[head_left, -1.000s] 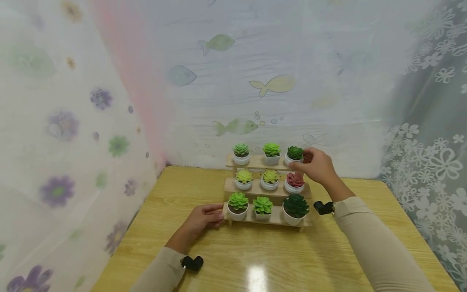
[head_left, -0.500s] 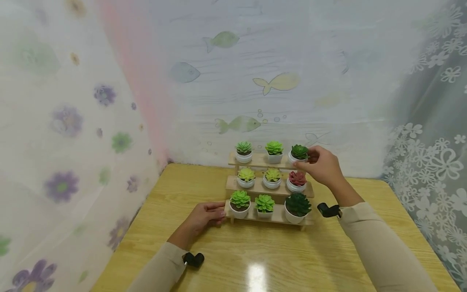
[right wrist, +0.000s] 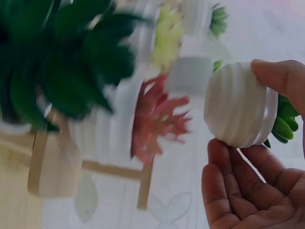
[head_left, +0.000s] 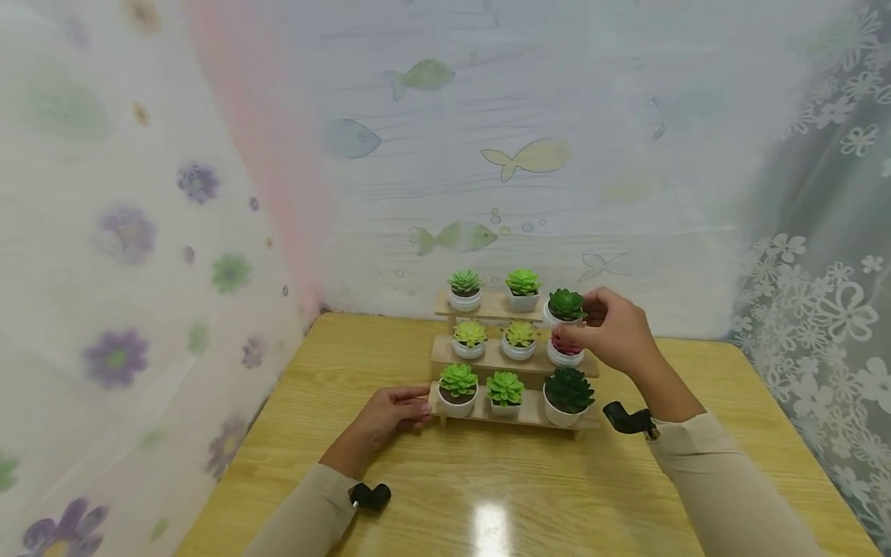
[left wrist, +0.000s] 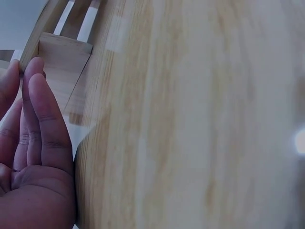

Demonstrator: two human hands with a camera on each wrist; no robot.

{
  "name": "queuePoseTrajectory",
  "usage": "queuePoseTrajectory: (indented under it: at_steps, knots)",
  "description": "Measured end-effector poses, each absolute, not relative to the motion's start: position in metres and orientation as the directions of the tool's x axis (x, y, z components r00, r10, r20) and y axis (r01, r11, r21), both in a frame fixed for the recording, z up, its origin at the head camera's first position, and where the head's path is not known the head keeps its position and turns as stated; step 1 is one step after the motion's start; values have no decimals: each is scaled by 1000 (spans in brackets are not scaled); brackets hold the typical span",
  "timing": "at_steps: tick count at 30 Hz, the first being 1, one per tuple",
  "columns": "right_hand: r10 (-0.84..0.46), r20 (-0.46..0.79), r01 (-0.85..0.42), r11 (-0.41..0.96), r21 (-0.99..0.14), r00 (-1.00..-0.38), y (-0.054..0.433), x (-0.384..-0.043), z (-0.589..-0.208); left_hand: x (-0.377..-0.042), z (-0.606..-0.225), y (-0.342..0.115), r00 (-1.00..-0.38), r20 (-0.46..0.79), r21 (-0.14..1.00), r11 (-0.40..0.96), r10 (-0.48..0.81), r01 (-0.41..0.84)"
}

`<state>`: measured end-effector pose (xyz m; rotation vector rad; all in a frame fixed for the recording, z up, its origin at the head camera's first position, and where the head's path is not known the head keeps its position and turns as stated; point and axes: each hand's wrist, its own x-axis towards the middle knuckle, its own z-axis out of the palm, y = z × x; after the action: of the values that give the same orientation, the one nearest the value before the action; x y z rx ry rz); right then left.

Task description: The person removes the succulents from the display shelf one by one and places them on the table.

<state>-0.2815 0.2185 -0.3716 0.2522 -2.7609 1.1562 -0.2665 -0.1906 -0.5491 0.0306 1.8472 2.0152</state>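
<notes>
My right hand [head_left: 619, 333] pinches the ribbed white pot of a small green succulent [head_left: 565, 305] between thumb and fingers. In the right wrist view this white pot [right wrist: 240, 106] is lifted off the shelf, in front of the top tier's right end. Below it, a red succulent [head_left: 565, 345] is partly hidden by my thumb. At the lower left, my left hand [head_left: 391, 414] holds the end of the bottom tier of a three-tier wooden plant stand [head_left: 532, 415]. Thumb and fingertips meet at the board's edge in the left wrist view, beside the stand's wooden side [left wrist: 64, 59].
Other potted succulents fill the tiers, including a large dark green one [head_left: 569, 391] at the bottom right and a bright green one [head_left: 523, 285] on top. The stand is on a wooden table [head_left: 445, 487] near a fish-patterned curtain [head_left: 418, 178].
My right hand has lifted the green succulent off the top tier and drawn it forward and slightly down, over the red one. My left hand stays at the stand; the head view shifted slightly.
</notes>
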Motion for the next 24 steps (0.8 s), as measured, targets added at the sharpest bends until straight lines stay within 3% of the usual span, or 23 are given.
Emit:
queuePoseTrajectory:
  at_steps: [16, 24]
  knots:
    - [-169, 279, -323, 607, -727, -945, 187, -249, -387, -267, -550, -190, -913, -263, 953, -65, 311, -297]
    - [-177, 265, -319, 524, -790, -948, 168, -232, -398, -267, -550, -191, -913, -261, 953, -65, 314, -295]
